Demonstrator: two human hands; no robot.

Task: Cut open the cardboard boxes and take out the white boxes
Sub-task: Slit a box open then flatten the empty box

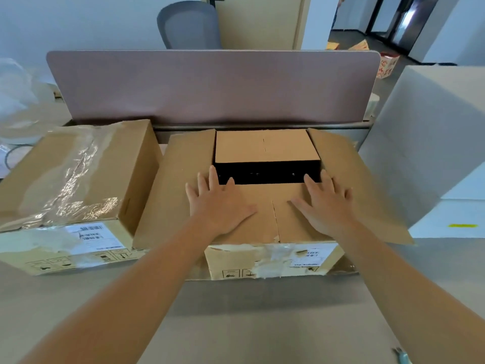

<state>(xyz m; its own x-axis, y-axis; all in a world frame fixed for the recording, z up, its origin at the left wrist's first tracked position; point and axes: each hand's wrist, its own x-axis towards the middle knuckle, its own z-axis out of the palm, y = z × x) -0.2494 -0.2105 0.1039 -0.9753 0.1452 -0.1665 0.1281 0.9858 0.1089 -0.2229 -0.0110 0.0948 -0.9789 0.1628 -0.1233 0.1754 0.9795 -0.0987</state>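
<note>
Both hands were laid flat on the near flap [273,206] of the open box [262,261]. The left hand [219,203] was spread with fingers straight, its fingertips reaching the flap's far edge at the dark gap [267,173]; nothing was gripped. The right hand [326,203] was held the same way, palm down, fingers straight and slightly splayed, pressing and holding nothing. Both forearms were stretched forward from the near edge of the table [236,324], roughly parallel.

The step in hand was judged to be the folding back of the near flap. It would be done well if the fingertips were hooked over the far edge and the flap drawn toward the near side evenly with both hands, so that the split down its middle was not torn further. The far flap [266,145] would then need lifting away too.

The side flaps were already spread left [183,185] and right [351,179]. No white box could be seen inside; the gap was too dark to tell. A second box [78,174], still taped, was standing just to the left, touching the left flap. Large white boxes [430,132] were stacked on the right.
</note>
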